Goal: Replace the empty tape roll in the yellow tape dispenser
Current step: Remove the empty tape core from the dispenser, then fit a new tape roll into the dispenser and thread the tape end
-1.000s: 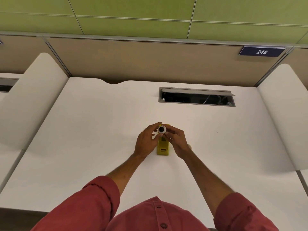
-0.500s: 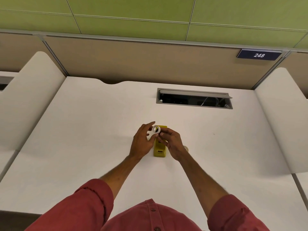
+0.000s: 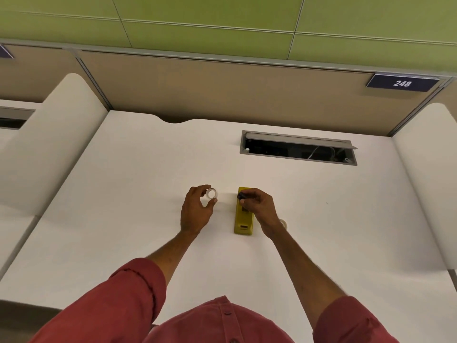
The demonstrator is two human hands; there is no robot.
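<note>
Mid-frame on the white counter [image 3: 123, 194], my left hand [image 3: 196, 210] pinches the empty tape ring [image 3: 212, 193] at its fingertips, left of the yellow dispenser [image 3: 243, 222], while my right hand [image 3: 259, 206] grips a small black spindle [image 3: 241, 195] over the dispenser's far end

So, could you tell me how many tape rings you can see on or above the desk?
2. One ring is pinched in the left hand, left of the dispenser. A second lies on the desk, mostly hidden behind the right wrist. More may be hidden.
</note>
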